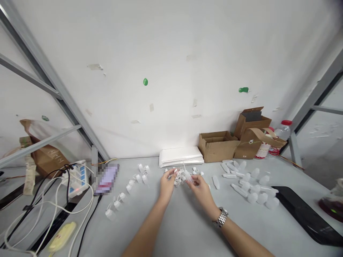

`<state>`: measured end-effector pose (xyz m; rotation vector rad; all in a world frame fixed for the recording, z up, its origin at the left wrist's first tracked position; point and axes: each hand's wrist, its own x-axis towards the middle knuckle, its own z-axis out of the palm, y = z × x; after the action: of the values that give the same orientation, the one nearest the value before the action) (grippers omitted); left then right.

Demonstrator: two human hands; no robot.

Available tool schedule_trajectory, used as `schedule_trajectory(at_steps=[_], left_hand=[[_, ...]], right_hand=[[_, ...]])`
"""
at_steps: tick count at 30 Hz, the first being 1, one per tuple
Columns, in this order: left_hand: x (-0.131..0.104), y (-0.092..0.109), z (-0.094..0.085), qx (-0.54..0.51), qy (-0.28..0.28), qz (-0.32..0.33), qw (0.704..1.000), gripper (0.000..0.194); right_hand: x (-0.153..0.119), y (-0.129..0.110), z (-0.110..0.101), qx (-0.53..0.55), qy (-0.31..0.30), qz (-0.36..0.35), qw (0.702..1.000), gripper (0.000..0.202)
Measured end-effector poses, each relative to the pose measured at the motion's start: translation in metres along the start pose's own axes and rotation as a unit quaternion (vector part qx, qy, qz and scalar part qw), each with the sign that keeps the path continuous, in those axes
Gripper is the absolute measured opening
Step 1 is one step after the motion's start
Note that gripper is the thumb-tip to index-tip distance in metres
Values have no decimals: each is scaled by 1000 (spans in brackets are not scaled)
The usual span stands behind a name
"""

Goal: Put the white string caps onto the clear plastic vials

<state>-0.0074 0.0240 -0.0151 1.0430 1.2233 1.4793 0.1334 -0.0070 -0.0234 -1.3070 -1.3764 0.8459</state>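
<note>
- Two hands: the right hand (pixel 199 186) has its grip on one translucent bottle (pixel 188 176); the left hand (pixel 166 185) is at a pile of white rings (pixel 180 177), its grip I can't tell.
- About nine small white-capped bottles (pixel 117 204) leftward; over a dozen loose bottles (pixel 252 197) rightward.
- One white stack (pixel 180 155) at the back edge; the desk (pixel 184 225) opens frontward.

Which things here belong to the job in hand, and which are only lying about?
Likely in use:
small white plastic caps, heaped by the left hand
translucent plastic bottle, in the right hand
similar loose bottles, on the right
white-capped translucent bottles, on the left

Probably lying about:
open brown cardboard box
white plastic power strip
pale yellow rounded object
clear red-capped plastic bottle
</note>
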Motion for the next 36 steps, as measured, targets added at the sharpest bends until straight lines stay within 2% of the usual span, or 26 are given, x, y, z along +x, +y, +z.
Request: schedule_trajectory(at_steps=[4, 7, 10, 15, 22, 25, 28, 30, 31, 32, 34, 36], left_hand=[[-10, 5, 9, -152, -34, -71, 985, 28], [-20, 11, 15, -205, -83, -117, 968, 24], [-26, 15, 17, -239, -109, -148, 953, 23], [-26, 15, 14, -231, -108, -154, 955, 22], [-20, 12, 11, -170, -118, -138, 969, 23], [-18, 9, 9, -151, -123, -132, 972, 23], [-16, 10, 7, -143, -152, -133, 969, 24], [-15, 13, 6, -133, -169, -130, 968, 26], [-15, 16, 6, -123, -172, -123, 970, 27], [-15, 18, 6, -109, -170, -111, 973, 27], [-15, 23, 6, -79, -159, -82, 981, 27], [-14, 25, 6, -55, -148, -62, 985, 26]], right_hand=[[-9, -1, 8, -89, 10, -41, 995, 22], [-15, -2, 11, -156, 10, -55, 986, 18], [-17, -2, 12, -196, 6, -67, 978, 16], [-15, -2, 9, -248, 27, -132, 959, 14], [-16, -6, 5, -337, 53, -263, 902, 10], [-18, -6, 5, -329, 56, -271, 903, 12], [-15, -7, 3, -225, 31, -199, 953, 14], [-10, -9, 1, -83, -29, -92, 992, 22], [-7, -11, -1, 3, -72, -28, 997, 28], [-5, -12, -3, 89, -120, 35, 988, 33], [0, -15, -6, 227, -208, 143, 941, 40], [1, -17, -7, 289, -253, 206, 900, 44]])
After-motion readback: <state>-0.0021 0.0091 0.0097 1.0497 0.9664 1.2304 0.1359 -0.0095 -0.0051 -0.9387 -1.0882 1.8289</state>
